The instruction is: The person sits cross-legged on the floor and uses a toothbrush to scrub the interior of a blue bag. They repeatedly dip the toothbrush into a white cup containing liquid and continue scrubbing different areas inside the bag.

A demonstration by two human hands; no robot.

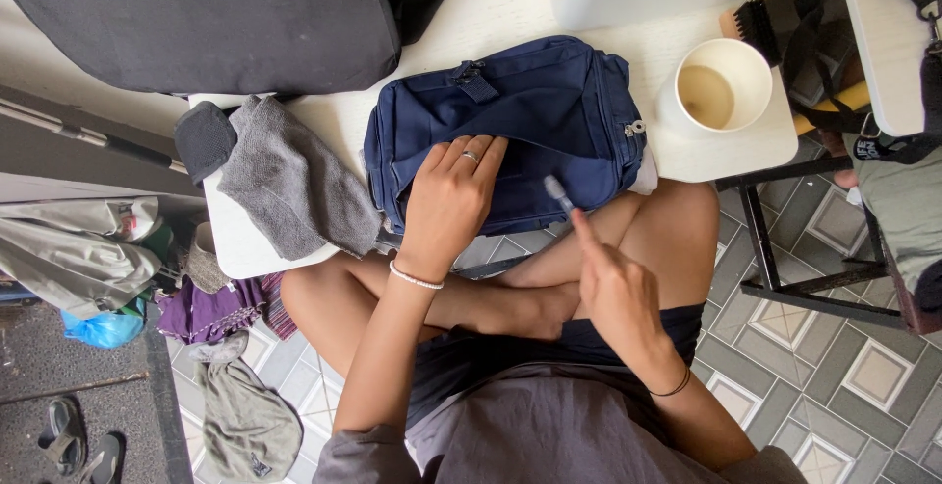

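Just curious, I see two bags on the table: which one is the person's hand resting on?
The small navy blue fabric bag, under the left hand; the large black bag lies untouched.

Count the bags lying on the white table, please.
2. A dark blue fabric bag lies at the table's near edge, under the left hand. A large black fabric bag lies at the far left. Others may be hidden outside the view.

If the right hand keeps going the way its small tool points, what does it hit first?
Most likely the navy blue bag. The right hand aims a small grey-tipped tool up and left at the bag's front face, just right of the left hand resting there. Depth is unclear, so contact is not certain.
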